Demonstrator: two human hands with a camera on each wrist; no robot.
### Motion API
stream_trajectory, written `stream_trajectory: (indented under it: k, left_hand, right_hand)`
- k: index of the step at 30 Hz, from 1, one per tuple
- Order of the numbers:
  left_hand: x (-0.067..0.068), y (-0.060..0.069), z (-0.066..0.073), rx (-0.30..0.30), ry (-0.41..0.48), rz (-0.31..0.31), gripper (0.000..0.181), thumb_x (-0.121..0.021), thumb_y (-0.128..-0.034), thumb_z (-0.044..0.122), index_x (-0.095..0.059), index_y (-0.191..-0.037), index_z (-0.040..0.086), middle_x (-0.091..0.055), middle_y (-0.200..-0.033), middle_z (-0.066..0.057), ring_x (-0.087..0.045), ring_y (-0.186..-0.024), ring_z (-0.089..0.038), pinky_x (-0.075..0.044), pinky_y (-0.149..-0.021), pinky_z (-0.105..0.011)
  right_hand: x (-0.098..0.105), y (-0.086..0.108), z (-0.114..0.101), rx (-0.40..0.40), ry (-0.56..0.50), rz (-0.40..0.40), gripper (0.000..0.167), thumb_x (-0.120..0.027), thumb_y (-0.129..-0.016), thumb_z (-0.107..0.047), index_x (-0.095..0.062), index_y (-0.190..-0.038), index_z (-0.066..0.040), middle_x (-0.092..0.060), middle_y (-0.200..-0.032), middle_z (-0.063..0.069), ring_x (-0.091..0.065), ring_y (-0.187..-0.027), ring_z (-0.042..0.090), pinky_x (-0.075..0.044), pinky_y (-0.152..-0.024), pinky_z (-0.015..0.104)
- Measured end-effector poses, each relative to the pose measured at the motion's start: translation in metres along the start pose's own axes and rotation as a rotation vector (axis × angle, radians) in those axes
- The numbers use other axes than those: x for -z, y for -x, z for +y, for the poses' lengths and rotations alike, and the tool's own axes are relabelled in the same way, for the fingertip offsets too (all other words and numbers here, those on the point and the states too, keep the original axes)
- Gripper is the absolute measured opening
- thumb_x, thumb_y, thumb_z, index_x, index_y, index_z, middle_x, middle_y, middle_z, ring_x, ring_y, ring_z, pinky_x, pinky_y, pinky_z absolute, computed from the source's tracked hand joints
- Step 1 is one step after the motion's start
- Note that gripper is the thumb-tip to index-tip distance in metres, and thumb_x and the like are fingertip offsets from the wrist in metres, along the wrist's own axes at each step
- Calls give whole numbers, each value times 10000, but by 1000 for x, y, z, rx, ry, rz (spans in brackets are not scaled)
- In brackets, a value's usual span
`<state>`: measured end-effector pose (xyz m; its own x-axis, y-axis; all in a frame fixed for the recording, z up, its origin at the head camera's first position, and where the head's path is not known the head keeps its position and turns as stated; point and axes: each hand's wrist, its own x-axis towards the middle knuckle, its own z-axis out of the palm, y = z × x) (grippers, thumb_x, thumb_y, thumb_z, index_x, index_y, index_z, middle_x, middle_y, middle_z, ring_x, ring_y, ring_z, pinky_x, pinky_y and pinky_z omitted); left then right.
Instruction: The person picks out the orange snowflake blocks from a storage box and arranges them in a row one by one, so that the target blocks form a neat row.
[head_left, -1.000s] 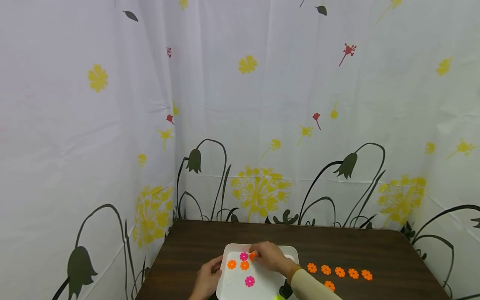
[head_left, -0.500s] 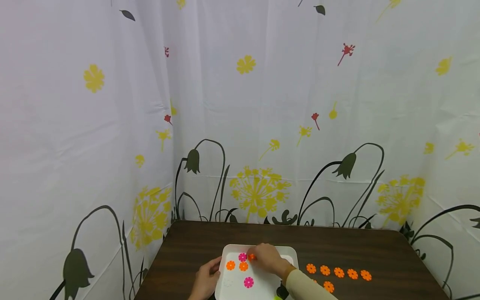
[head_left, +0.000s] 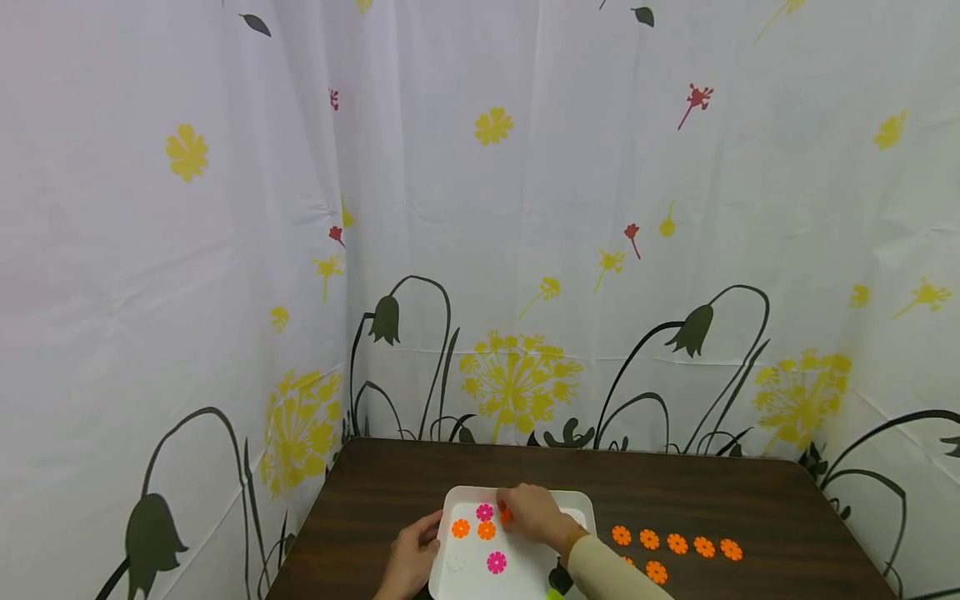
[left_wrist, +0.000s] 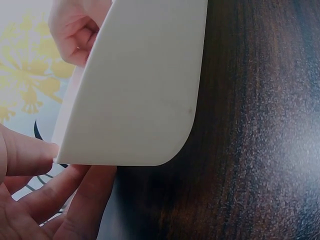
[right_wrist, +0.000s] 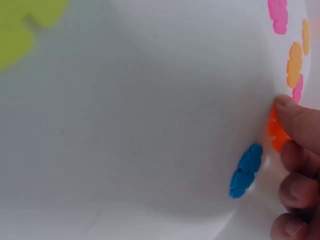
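Note:
A white tray (head_left: 459, 583) sits on the dark table, tilted up in the left wrist view. My left hand (head_left: 408, 557) grips its left rim, thumb (left_wrist: 30, 156) on the edge and fingers beneath. Inside the tray my right hand (head_left: 534, 512) pinches an orange flower-shaped disc (right_wrist: 276, 132) near the far side. Beside that hand lie a pink flower disc (head_left: 484, 512) and two orange flower discs (head_left: 486, 530). Another pink disc (head_left: 497, 562) lies nearer. The right wrist view also shows a blue disc (right_wrist: 246, 171) and a yellow-green disc (right_wrist: 25, 30) in the tray.
Several orange flower discs (head_left: 677, 544) lie in a row on the brown wooden table (head_left: 795, 508) to the right of the tray, with more just below, partly behind the right sleeve (head_left: 611, 571). A white flower-patterned curtain (head_left: 637, 167) hangs behind the table.
In the head view the orange disc in my right hand looks narrower than before, its angle changed. Both hands and the tray stay nearly in place.

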<state>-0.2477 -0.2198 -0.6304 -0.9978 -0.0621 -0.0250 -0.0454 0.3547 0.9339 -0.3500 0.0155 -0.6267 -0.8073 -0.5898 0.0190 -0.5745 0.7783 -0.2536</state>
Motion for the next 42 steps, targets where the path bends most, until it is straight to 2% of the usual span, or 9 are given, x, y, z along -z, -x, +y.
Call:
stream_trajectory:
  k: [6, 11, 19, 26, 30, 36, 42]
  left_hand:
    - [-1, 0, -2, -16, -2, 5, 465, -599, -940, -122, -580, -1405, -144, -724, -1149, -357, -774, -942, -349, -648, -740, -437]
    - [-2, 2, -3, -24, -14, 7, 465, -607, -933, -119, -595, -1398, -130, -738, -1132, -332, -768, -944, -343, -647, -730, -415]
    - [-4, 1, 0, -29, 1, 15, 457, -605, -936, -122, -595, -1393, -137, -729, -1142, -350, -773, -943, -357, -648, -741, -442]
    - [-6, 0, 1, -14, -4, 14, 460, -604, -940, -116, -588, -1399, -138, -725, -1151, -351, -773, -939, -355, -647, -750, -451]
    - [-6, -1, 1, -9, -20, 18, 465, -607, -938, -111, -588, -1403, -132, -730, -1147, -342, -773, -932, -346, -646, -748, -446]
    - [-6, -2, -1, -7, -33, 34, 464, -611, -931, -106, -600, -1394, -128, -737, -1133, -333, -775, -914, -332, -646, -732, -434]
    - [-4, -1, -3, 0, -47, 46, 472, -615, -924, -114, -604, -1396, -119, -742, -1128, -327, -775, -920, -329, -646, -721, -415]
  right_hand:
    - [-3, -1, 0, 5, 44, 6, 199, -888, -848, -261, -701, -862, -195, -540, -674, -119, -454, -607, 91, -427, -600, 224]
    - [-10, 0, 5, 20, 55, 15, 183, -890, -843, -285, -734, -817, -193, -534, -718, -106, -455, -633, 79, -448, -617, 220]
    - [-2, 4, 4, 50, 29, 50, 118, -857, -884, -218, -742, -889, -193, -554, -760, -98, -471, -664, 73, -469, -638, 217]
    - [9, 11, 3, 38, -80, 46, 121, -823, -928, -244, -714, -953, -199, -647, -773, -117, -520, -668, 57, -497, -650, 232]
    - [15, 17, 6, 36, -117, 59, 128, -802, -945, -227, -696, -1011, -200, -670, -809, -113, -536, -683, 42, -501, -650, 235]
    - [28, 28, 16, 1, -238, 93, 131, -750, -984, -181, -688, -1099, -173, -701, -889, -98, -564, -720, 29, -531, -673, 253]
    - [36, 37, 32, -2, -247, 151, 143, -741, -987, -170, -701, -1125, -166, -738, -976, -84, -601, -786, 19, -563, -733, 284]
